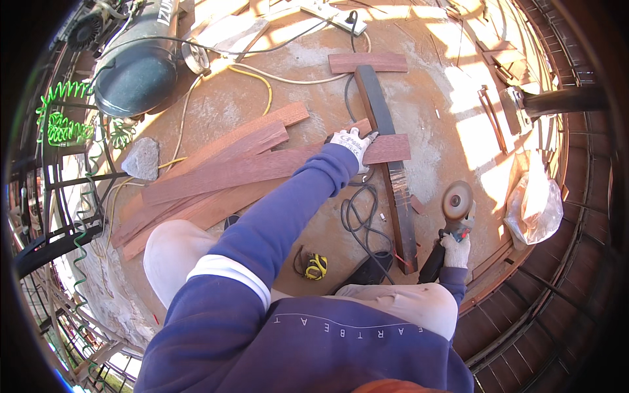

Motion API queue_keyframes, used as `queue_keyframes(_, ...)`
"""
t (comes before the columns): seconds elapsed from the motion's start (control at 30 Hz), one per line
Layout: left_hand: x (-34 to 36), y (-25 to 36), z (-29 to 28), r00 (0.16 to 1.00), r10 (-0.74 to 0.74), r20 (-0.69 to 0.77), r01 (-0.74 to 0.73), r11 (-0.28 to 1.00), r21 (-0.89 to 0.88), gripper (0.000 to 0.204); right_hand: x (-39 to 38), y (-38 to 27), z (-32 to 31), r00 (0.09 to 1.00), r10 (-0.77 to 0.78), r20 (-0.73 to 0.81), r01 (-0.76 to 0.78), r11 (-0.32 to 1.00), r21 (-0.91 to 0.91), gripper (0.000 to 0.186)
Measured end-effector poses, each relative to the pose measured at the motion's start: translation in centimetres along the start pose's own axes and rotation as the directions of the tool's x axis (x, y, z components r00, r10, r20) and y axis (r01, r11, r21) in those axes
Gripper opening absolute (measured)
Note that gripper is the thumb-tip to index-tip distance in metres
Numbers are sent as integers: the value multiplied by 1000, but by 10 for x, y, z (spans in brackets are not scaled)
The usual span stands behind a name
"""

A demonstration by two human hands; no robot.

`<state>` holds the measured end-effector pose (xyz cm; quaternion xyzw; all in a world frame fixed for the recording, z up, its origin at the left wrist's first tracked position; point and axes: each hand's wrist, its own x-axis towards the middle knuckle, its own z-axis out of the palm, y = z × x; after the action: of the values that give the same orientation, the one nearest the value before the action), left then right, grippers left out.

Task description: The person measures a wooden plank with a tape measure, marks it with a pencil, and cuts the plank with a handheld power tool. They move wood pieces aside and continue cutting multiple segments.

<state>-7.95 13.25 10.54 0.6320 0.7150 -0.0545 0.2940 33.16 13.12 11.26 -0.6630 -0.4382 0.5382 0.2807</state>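
On a dusty round platform seen from your head camera, you crouch with both gloved hands busy. Your left hand (pixel 352 143) reaches forward, its fingers pressed down flat and spread on the near end of a reddish board (pixel 229 171), right where a long dark plank (pixel 391 165) crosses it. Your right hand (pixel 455 251) is closed around the black body of an angle grinder (pixel 452 219), its disc (pixel 457 200) held up just beside the plank's right edge and clear of the wood. More reddish boards fan out to the left in a loose pile (pixel 196 196), and a short offcut (pixel 367 62) lies beyond the plank's far end. A yellow tape measure (pixel 316 266) sits near your knee, with black cable (pixel 357 219) coiled between it and the plank. A dark compressor tank (pixel 137 65) stands at upper left, a grey stone (pixel 142 159) near the boards, a clear plastic bag (pixel 534 203) at right.
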Motion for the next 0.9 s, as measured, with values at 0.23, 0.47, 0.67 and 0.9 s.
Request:
queue_keyframes(0.23,-18,-96,-49,964,-234,-125,238,971,15,96,0,17,4,999,-20,35,21,999,-42,48)
queue_keyframes(0.47,-26,-129,-21,910,-219,-352,318,914,253,96,0,18,3,998,-31,47,31,1000,-4,46)
queue_keyframes(0.67,-33,-35,40,957,-255,-136,267,960,80,105,-7,5,13,998,-62,24,63,994,-88,40)
queue_keyframes(0.9,-34,-45,19,967,-252,-40,251,967,-37,105,-13,8,-1,996,-65,53,69,995,-74,44)
